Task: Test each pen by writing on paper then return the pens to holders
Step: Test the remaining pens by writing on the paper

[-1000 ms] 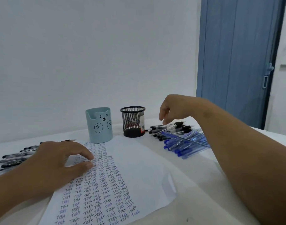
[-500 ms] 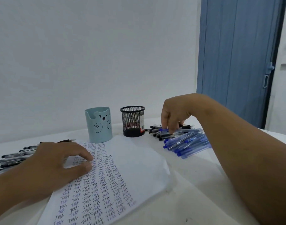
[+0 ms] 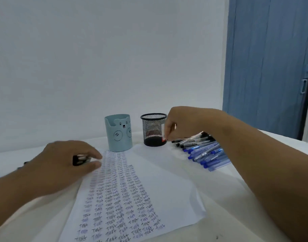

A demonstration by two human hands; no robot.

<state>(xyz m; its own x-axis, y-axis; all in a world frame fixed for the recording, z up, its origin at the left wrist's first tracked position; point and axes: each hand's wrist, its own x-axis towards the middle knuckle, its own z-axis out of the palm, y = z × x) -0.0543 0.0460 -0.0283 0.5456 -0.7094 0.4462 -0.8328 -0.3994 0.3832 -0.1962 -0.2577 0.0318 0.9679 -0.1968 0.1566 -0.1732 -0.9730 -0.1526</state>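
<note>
Head view: the paper [image 3: 132, 189], covered in rows of "Test", lay mid-table. At its 10 o'clock the left hand [image 3: 62, 165] rested on the sheet's edge, fingers curled round some black pens [image 3: 80, 159]. At 12 o'clock stood the bear holder [image 3: 118, 133], with the mesh holder [image 3: 154, 130] just to its 3 o'clock. The right hand [image 3: 181, 123] hovered beside the mesh holder over the pen pile [image 3: 204, 151], fingers bent downward; whether it gripped a pen was unclear.
</note>
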